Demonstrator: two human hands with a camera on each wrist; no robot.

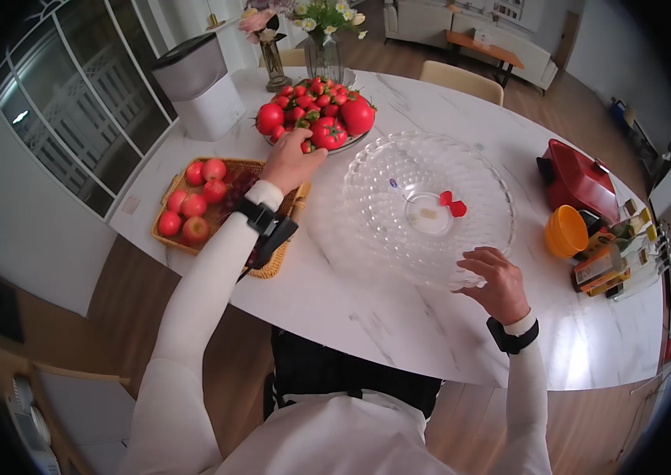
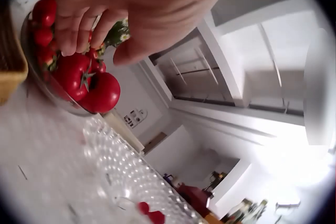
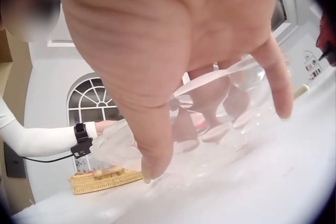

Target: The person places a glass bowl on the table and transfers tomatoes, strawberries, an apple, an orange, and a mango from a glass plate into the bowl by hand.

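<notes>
The left hand [image 1: 294,162] is over the front edge of a bowl heaped with tomatoes [image 1: 329,133] and strawberries [image 1: 321,98]; in the left wrist view its bent fingers [image 2: 79,29] reach in among the fruit, and whether they grip a piece is hidden. A large clear faceted bowl [image 1: 367,229] stands on the table, with two red pieces [image 1: 454,206] inside near its middle. At the bowl's front right rim is the right hand [image 1: 498,283], thumb and fingers on either side of the rim. In the right wrist view the clear wall [image 3: 210,103] shows between thumb and fingers.
A wicker basket [image 1: 276,261] of apples [image 1: 193,206] and dark grapes [image 1: 242,186] sits at the left. Vases of flowers [image 1: 272,63] and a white appliance [image 1: 209,107] stand behind. To the right are a red box [image 1: 581,182], an orange bowl [image 1: 565,232] and packages [image 1: 598,269].
</notes>
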